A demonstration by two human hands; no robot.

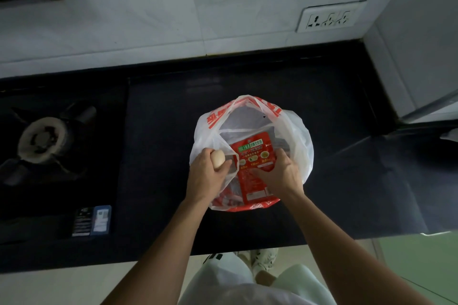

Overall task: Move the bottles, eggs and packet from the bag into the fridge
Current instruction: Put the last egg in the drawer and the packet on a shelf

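1. The dark surface [347, 181] spans the middle of the frame.
2. The white-and-red bag [301, 146] sits on it at centre, mouth open.
3. The red packet [255, 156] stands inside the bag, pinched by the right hand [281, 174].
4. The left hand [207, 171], left of centre, curls around an egg [218, 159] at the bag's rim.

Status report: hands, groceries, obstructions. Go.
Left hand gripping egg at bag rim. Right hand pinching red packet, inside bag. Bag mouth open, nothing over packet.
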